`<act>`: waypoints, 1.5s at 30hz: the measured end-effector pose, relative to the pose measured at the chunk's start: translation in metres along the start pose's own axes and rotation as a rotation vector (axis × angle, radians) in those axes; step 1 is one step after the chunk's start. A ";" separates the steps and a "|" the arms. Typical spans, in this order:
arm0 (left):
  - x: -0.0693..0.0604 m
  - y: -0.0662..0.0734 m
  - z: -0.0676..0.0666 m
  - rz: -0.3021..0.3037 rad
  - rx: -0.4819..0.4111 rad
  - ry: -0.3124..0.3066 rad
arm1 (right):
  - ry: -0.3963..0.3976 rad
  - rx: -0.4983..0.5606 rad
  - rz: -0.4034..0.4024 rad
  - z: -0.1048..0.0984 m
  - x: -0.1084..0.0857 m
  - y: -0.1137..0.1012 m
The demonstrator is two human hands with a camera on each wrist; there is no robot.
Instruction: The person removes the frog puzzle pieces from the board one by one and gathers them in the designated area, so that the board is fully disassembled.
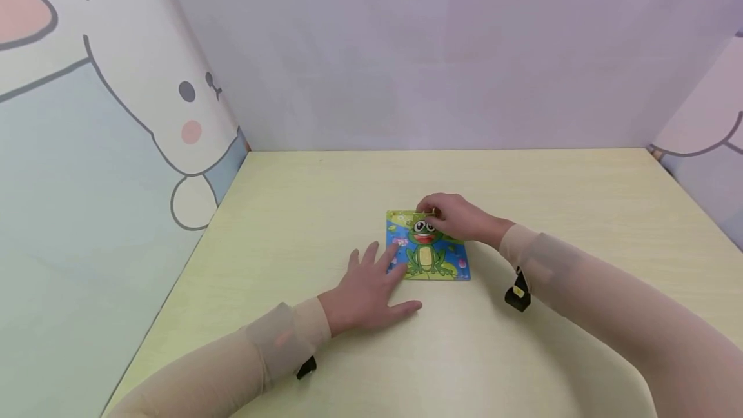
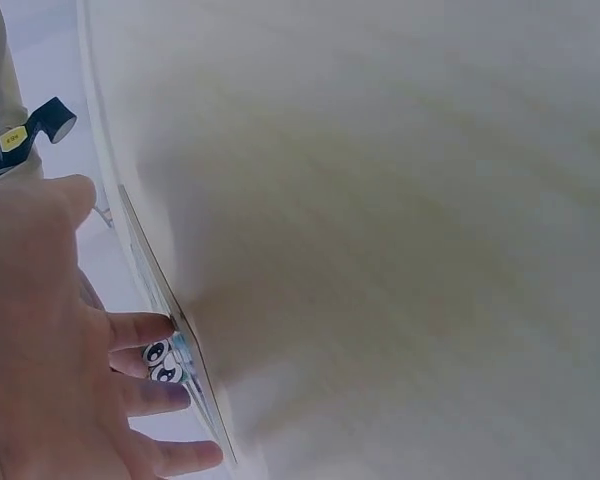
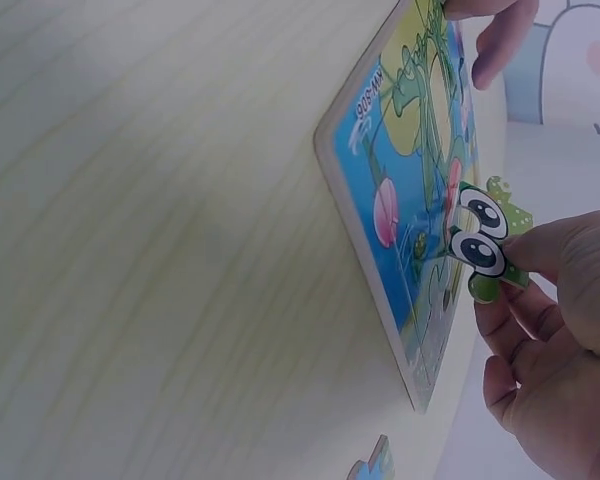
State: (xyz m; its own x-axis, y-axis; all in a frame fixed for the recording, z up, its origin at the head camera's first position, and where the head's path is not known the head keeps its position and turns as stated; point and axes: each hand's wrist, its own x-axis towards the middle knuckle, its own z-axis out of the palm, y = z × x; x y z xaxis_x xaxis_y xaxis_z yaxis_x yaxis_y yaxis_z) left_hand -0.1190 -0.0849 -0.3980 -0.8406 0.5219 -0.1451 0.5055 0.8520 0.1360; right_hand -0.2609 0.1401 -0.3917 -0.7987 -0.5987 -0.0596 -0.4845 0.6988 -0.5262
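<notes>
A frog jigsaw puzzle board (image 1: 428, 258) lies flat on the table, its picture of a green frog on blue. Between thumb and fingers, my right hand (image 1: 461, 217) pinches the puzzle piece (image 3: 483, 238) with the frog's two big eyes, tilted up over the far part of the board. Whether its lower edge touches the board, I cannot tell. My left hand (image 1: 364, 290) lies with fingers spread at the board's left side, fingertips on or against its edge. In the left wrist view the board (image 2: 185, 330) appears edge-on behind those fingers.
Another loose piece (image 3: 373, 462) shows partly at the bottom of the right wrist view, on the table beyond the board. Pale wood tabletop (image 1: 290, 211) surrounds the board. A plain wall (image 1: 406, 50) stands behind, and a rabbit-patterned panel (image 1: 116, 179) on the left.
</notes>
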 end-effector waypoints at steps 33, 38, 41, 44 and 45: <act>0.024 0.014 0.001 0.048 0.068 -0.092 | 0.086 0.044 -0.033 -0.016 -0.003 -0.002; 0.024 0.015 0.002 0.044 0.060 -0.098 | 0.064 0.030 0.012 -0.032 -0.017 0.014; 0.024 0.015 0.002 0.043 0.054 -0.096 | 0.056 0.018 0.043 -0.042 -0.030 0.029; 0.023 0.015 0.002 0.045 0.042 -0.092 | 0.047 0.003 0.073 -0.052 -0.046 0.046; 0.023 0.015 0.002 0.047 0.038 -0.092 | 0.045 -0.004 0.088 -0.055 -0.051 0.052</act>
State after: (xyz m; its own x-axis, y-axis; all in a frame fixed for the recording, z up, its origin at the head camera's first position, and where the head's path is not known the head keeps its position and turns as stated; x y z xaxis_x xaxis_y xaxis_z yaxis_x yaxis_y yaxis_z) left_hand -0.1301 -0.0604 -0.4008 -0.7954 0.5612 -0.2289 0.5521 0.8267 0.1082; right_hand -0.2650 0.2282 -0.3690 -0.8536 -0.5166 -0.0674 -0.4130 0.7498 -0.5169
